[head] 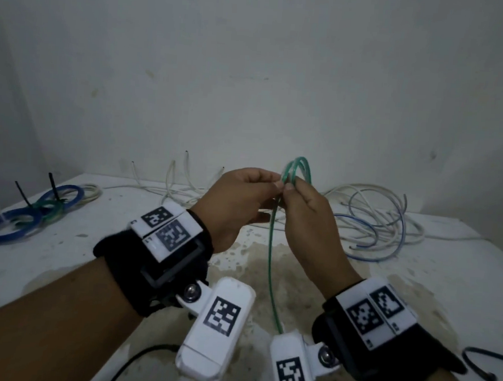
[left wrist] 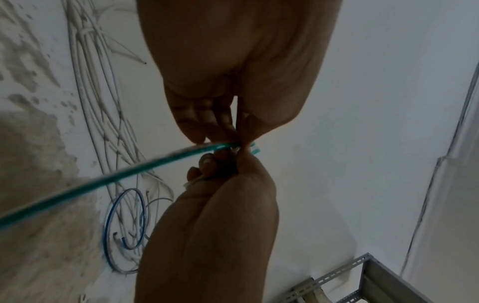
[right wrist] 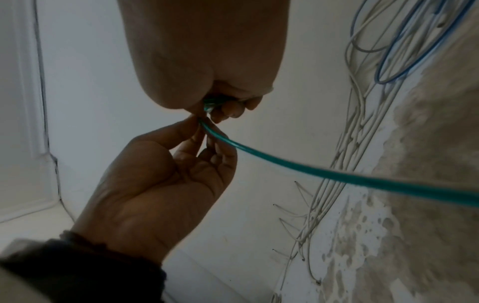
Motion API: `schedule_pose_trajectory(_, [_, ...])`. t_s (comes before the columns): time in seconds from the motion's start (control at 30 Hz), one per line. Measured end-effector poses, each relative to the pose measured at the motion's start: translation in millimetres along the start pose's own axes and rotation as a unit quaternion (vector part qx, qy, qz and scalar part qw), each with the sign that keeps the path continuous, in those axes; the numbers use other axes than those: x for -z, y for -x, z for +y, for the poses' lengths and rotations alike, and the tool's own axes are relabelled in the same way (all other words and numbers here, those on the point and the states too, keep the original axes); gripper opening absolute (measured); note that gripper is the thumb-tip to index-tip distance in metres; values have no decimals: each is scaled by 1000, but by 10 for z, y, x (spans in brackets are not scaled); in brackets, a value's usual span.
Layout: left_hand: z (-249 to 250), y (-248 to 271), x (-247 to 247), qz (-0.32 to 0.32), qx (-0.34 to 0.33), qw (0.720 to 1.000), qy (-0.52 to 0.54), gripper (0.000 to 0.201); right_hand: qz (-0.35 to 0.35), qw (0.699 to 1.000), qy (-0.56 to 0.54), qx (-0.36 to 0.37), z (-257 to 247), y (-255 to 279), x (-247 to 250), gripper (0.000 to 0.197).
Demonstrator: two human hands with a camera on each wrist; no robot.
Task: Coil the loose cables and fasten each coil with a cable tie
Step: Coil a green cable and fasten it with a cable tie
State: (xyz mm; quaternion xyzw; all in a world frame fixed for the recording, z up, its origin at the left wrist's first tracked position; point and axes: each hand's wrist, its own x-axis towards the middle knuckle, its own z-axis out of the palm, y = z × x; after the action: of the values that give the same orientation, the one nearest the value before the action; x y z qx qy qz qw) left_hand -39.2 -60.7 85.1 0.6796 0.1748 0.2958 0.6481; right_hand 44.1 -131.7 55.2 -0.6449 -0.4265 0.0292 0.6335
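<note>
**wirenut_42:** so why is the person holding the green cable (head: 272, 251) up in the air like that? Both hands meet right at the top of it

**benchrat:** looks like coiling in progress. The left hand (head: 237, 202) pinches the small loops already made, so they don't spring open, and the right hand (head: 308, 212) pinches the same spot, probably laying on the next turn. The long tail hangs straight down toward the bench (head: 61, 260), so there's plenty left to wind

**wirenut_42:** and the finished ones?

**benchrat:** blue coils (head: 12, 224) sit tied at the far left with black cable ties (head: 54, 188) sticking up. The white and blue tangle (head: 375, 225) at the back right looks untouched

**wirenut_42:** how many green loops so far?

**benchrat:** can't tell, fingers cover the crossing in every view. The tail's lower end disappears behind the wrist cameras, and no spare tie is clearly visible near the hands
</note>
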Motion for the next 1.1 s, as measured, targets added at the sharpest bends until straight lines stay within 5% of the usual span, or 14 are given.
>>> schedule_pose_trajectory(0.3, [94,-15,53,54,-2,998,37,7,-14,993,87,84,128,73,53,18])
schedule_pose_trajectory(0.57, [57,26,-10,56,-7,998,39,15,-17,999,21,35,61,105,-10,30])
schedule_pose_trajectory(0.83, [65,18,-18,89,8,994,61,15,16,996,58,61,155,113,-67,35])
schedule_pose_trajectory(1.1, [20,35,-39,55,28,995,73,12,19,1000,0,16,113,90,-71,30])
